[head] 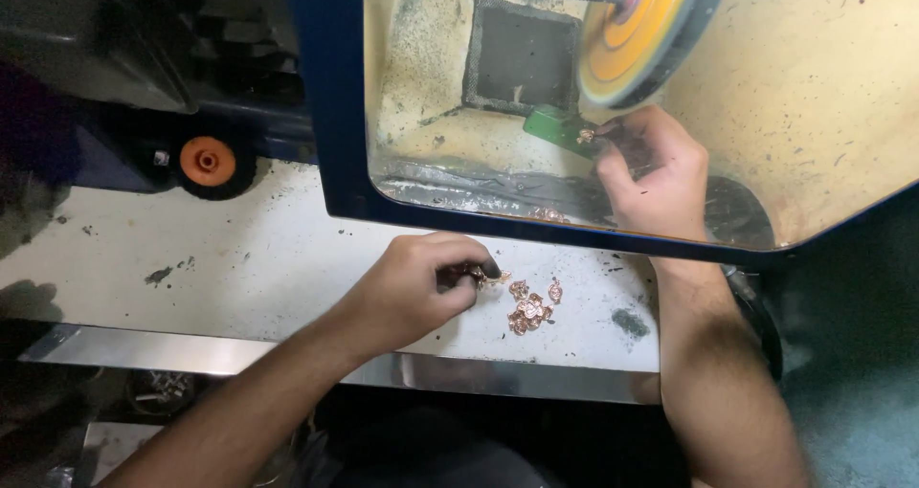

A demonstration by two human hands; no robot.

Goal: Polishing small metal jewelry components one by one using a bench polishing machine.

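Left hand [421, 282] pinching copper pieces [532, 308] on bench, right hand [651, 167] gripping green block [555, 126] — inside polishing hood [330, 115]

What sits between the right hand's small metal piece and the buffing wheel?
Nothing visible. The right hand holds a small metal piece by a green block, just under the yellow buffing wheel; the gap looks bare.
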